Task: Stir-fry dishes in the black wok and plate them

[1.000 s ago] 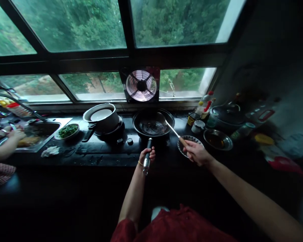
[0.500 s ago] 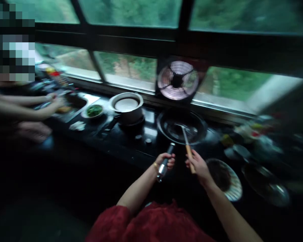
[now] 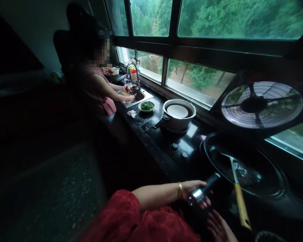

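My left hand, a gold bangle on its wrist, is closed round the metal-tipped handle of a black wok on the stove. A spatula with a wooden handle lies in the wok, its handle sticking out over the near rim. My right hand sits low at the bottom edge, just left of the spatula handle and apart from it, fingers loosely stretched and holding nothing that I can see.
A grey pot with a white plate inside stands on the left burner. Farther along the black counter are a dish of chopped greens, a sink and a person working there. An exhaust fan sits in the window.
The view has swung left along the counter. My right hand has let go of the spatula, which now rests in the wok. My left hand keeps the wok handle.
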A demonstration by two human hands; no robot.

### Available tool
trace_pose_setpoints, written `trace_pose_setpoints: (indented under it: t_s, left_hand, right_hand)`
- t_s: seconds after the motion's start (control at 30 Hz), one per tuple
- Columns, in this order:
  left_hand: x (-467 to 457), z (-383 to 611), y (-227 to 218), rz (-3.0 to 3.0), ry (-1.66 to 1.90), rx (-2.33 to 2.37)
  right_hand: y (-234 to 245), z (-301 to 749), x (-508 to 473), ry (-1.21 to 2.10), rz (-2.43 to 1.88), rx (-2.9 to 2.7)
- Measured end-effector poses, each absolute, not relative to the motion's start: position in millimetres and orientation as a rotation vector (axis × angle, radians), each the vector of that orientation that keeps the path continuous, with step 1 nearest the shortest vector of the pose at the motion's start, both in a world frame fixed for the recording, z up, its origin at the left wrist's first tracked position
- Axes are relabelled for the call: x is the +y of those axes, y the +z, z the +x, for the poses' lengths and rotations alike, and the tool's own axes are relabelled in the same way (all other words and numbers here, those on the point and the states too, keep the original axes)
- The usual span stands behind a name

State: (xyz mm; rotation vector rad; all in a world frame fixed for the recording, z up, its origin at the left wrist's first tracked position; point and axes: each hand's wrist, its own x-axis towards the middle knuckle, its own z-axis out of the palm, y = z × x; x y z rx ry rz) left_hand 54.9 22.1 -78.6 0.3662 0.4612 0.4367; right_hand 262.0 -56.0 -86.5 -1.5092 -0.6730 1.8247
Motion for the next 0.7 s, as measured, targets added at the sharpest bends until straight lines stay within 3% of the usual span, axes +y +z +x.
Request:
trace_pose_setpoints:
  t_s: [0.2, 0.47, 0.7]
  left_hand:
    - [15.7, 48.1, -49.7, 0.224, 0.496, 0.656]
    - [21.4, 53.9, -13.7, 0.475, 0.355, 0.982]
    - [17.0, 63.1, -5.9, 0.488, 0.43, 0.976]
  right_hand:
    - [-49.0, 237.8, -66.8, 1.783, -1.423, -0.858]
    - [-61.4, 243.5, -38.7, 1.857, -1.254, -0.813]
    - [-46.8, 217.5, -8.4, 1.993, -0.995, -0.804]
